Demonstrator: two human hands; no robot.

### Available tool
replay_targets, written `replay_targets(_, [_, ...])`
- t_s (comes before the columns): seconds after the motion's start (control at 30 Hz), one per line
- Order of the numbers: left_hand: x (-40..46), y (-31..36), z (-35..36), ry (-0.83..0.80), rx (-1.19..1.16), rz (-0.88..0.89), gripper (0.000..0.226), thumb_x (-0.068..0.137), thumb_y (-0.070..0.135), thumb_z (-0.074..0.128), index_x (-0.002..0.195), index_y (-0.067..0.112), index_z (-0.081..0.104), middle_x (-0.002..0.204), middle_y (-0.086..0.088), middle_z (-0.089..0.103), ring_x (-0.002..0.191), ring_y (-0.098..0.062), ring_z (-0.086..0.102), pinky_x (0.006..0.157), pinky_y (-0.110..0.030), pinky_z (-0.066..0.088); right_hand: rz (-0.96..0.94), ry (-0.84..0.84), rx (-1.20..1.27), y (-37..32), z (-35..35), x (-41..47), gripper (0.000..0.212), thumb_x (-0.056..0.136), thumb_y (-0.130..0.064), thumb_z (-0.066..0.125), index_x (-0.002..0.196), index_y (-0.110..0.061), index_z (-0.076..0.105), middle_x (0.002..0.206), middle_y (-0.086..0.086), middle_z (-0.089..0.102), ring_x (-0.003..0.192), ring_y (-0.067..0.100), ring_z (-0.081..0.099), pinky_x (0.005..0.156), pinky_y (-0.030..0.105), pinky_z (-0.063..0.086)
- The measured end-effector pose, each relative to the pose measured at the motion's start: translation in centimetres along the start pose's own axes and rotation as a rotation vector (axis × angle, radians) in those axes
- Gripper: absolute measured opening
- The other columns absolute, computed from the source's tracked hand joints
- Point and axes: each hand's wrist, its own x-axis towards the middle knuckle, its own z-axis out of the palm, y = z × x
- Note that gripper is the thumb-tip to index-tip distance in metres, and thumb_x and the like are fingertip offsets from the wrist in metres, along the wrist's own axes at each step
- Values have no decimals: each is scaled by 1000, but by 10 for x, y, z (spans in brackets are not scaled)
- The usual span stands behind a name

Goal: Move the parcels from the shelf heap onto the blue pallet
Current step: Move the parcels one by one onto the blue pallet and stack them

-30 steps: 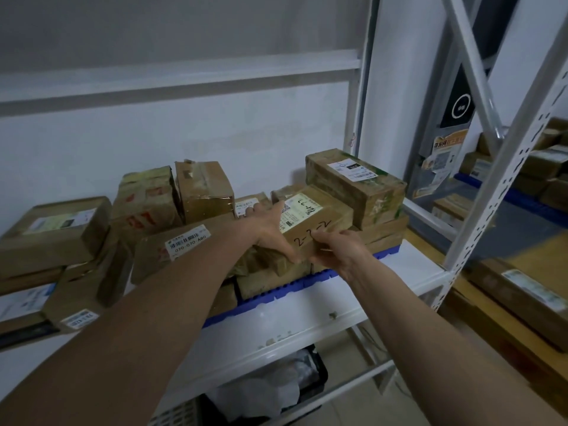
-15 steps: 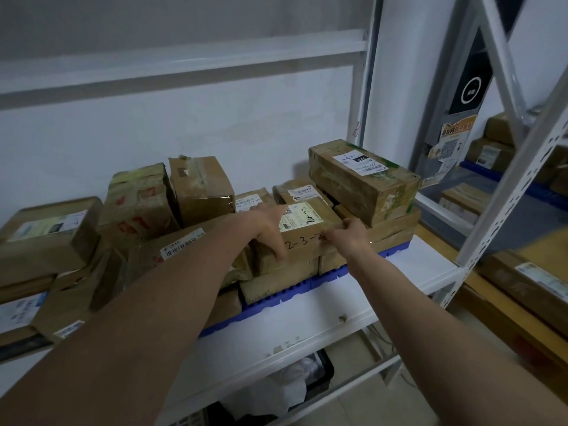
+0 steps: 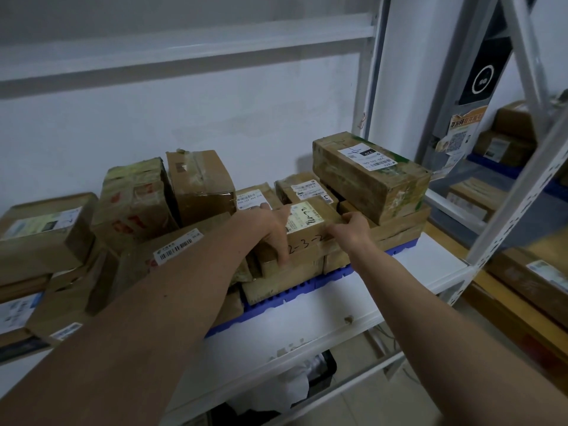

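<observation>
Taped cardboard parcel (image 3: pixel 307 229) between both hands' curled grip, ribbed blue pallet (image 3: pixel 285 298) below.

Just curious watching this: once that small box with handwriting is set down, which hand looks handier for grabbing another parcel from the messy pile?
Probably the left hand. Both hands hold the small box, but the pile lies on the left; the right hand would cross over.

1. White wall (image 3: pixel 153 127): plain, directly behind the racking.
2. White steel upright (image 3: pixel 367 87): perforated, joined to a horizontal beam (image 3: pixel 184 53).
3. Diagonal brace (image 3: pixel 525 56): crosses the right-hand bay.
4. Black panel (image 3: pixel 484 78): bears a white ring mark; a printed notice (image 3: pixel 461 130) with a QR code hangs below it.
5. Black bin (image 3: pixel 319 376): under the shelf, holds white material.
</observation>
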Motion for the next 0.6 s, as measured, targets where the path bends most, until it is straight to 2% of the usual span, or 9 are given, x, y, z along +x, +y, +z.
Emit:
replay_targets(0.2, [11,14,-2,51,-78,66,133,54,44,87,150,36,-4,154,-14,13,140,-37,16,106,-56,33,-2,77,-63,2,-10,10,58,83,-22,65,133,-5,39,133,15,47,119,33,49,100,47,45])
replay_targets(0.3, [16,19,-1,63,-60,64,134,53,45,87,150,36,-5,154,-14,12,141,-37,10,108,-59,29,-18,72,-104,5,-14,14,58,84,-23,65,133,-4,40,132,15,48,118,32,50,99,47,46])
replay_targets(0.43, [20,23,-2,60,-29,52,130,57,43,85,150,34,-5,153,-15,11,139,-37,12,106,-59,31,-27,59,-157,6,-17,16,58,86,-24,63,136,-5,39,131,14,48,115,32,53,96,48,49])
replay_targets(0.6, [26,26,-1,80,-50,60,127,55,49,84,151,33,1,153,-14,12,140,-36,14,108,-57,29,-69,69,-268,7,-17,19,50,84,-29,61,127,-6,48,128,13,49,113,32,52,93,48,50])
